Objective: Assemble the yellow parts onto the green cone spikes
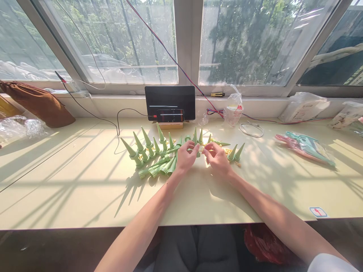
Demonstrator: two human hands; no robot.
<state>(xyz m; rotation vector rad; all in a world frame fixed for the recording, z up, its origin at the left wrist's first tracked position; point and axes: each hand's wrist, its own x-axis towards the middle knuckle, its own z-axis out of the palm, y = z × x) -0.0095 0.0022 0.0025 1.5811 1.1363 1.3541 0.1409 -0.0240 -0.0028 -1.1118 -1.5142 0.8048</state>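
Observation:
My left hand (187, 155) is closed, thumb and fingers bent, around a green plastic spike (170, 151) whose narrow length seems to stick out to the left. A bit of green shows at its fingertips. Just to the right, my right hand (217, 156) pinches with its fingertips close to the left ones; whatever lies in the pinch is too small to make out. Several green cone-tipped spikes (138, 141) stand upright to the left. Loose green tapered tubes (159, 168) lie in front of them. Small yellow pieces (227, 151) are scattered by two green cones (236, 153) on the right.
Behind the spikes, a tablet (170, 99) and a phone (170, 116) lean on a stand, with a cable attached. A bagged cup (234, 109), a coiled white cable (251, 129) and bagged pink and green items (306, 149) lie rightward. A brown pouch (42, 104) rests at left.

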